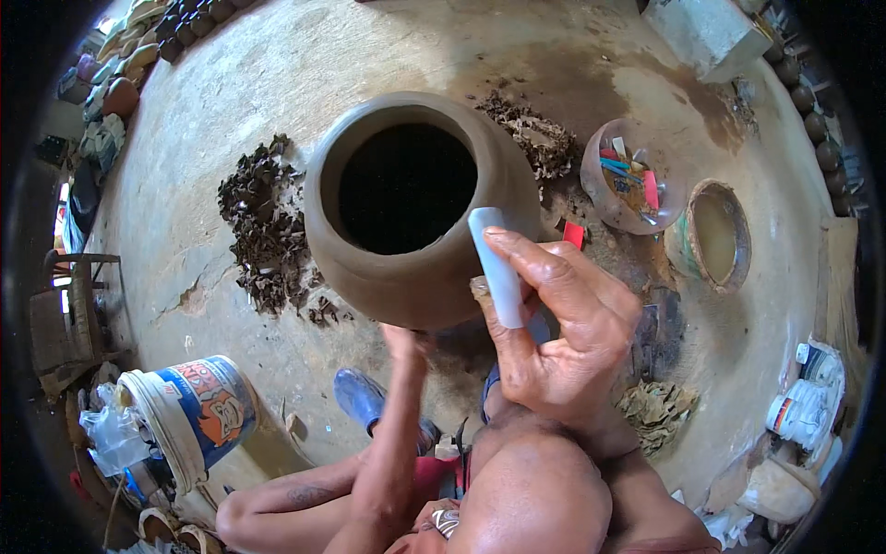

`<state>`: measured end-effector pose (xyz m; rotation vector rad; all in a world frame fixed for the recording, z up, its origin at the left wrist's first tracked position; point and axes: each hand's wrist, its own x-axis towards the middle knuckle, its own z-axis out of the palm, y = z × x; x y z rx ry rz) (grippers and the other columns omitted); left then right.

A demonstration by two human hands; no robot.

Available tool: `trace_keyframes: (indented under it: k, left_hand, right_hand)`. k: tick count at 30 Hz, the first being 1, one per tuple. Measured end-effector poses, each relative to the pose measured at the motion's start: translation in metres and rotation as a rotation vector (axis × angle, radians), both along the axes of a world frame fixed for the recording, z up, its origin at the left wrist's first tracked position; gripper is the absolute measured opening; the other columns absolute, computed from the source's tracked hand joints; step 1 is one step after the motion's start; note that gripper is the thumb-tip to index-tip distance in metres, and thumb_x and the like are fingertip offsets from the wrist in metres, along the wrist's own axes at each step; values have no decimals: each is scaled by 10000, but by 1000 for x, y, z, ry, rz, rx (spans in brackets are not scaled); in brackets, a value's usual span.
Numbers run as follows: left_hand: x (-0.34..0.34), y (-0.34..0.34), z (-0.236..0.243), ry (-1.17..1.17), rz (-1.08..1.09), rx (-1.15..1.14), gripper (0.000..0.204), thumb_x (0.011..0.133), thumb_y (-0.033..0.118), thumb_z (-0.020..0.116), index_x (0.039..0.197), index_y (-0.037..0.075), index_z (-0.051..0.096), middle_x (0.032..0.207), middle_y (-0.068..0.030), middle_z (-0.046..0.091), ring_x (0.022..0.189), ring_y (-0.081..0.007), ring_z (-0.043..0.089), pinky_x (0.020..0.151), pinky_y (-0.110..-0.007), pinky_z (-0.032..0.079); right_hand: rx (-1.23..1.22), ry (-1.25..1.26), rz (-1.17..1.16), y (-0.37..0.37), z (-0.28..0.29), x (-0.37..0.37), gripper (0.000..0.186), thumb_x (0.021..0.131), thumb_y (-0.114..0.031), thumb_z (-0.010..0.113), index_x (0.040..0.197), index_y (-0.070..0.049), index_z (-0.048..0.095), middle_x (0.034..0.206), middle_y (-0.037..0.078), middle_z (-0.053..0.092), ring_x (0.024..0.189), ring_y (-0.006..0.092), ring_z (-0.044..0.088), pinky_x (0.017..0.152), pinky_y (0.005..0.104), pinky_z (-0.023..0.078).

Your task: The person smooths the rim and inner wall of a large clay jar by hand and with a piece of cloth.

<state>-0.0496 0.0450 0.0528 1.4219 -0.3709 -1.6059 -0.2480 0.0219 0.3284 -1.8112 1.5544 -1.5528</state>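
Observation:
A round, wide-mouthed brown clay pot (369, 291) fills the middle of the view, its inside dark. My right hand (568, 328) pinches a pale, translucent plastic strip (496, 268) between thumb and fingers, held upright by the pot's right side; its thumb tip is coated with clay. My left hand (406, 342) is at the underside of the pot and appears to touch it, its fingers mostly hidden there. A small red piece (573, 235) lies on the floor just beyond my right hand.
Dark clay shavings (254, 222) flank the pot on the concrete floor (231, 92). At right stand a bowl of small tools (626, 180) and a bucket of murky water (712, 231). A white bucket (198, 415), my blue sandal (360, 397) and crumpled material (655, 415) lie nearer me.

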Motion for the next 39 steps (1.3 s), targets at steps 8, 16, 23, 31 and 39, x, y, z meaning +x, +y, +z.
trace_keyframes:
  k: [8,16,23,31,39]
  left_hand:
    - [-66,58,-4,155,-116,293,614,1016,418,641,1450,10,491,1277,-173,670,1076,-264,701,894,-381,581]
    - [27,-19,-49,-108,-232,-82,585,1008,392,650,1441,28,505,1280,-151,665,1070,-254,691,863,-377,579]
    - [54,-41,-66,-283,-321,-206,560,1002,369,658,1434,43,516,1283,-132,660,1064,-245,683,836,-373,577]
    - [90,-31,-66,-422,-338,-252,534,994,343,668,1425,60,529,1287,-110,655,1057,-235,673,805,-369,574]
    - [114,-34,-103,-628,-442,-449,510,986,316,677,1416,77,543,1290,-87,650,1051,-224,663,774,-365,572]
  right_hand:
    - [-1,52,94,2,4,7,489,678,57,747,1165,60,697,781,131,656,638,272,661,585,369,550]
    - [-36,-47,127,6,1,8,426,737,8,786,1160,10,736,749,99,683,590,182,651,548,303,530]
    - [-80,-64,204,14,-3,-19,413,743,20,764,1155,21,737,845,166,743,650,247,730,600,323,579]
    - [345,-195,-519,34,-102,-128,217,972,-126,657,1129,-17,760,854,67,753,693,125,682,669,312,565]
    - [820,-36,-816,117,-284,-267,210,923,-200,726,1101,-94,762,1018,149,770,958,322,751,833,424,567]
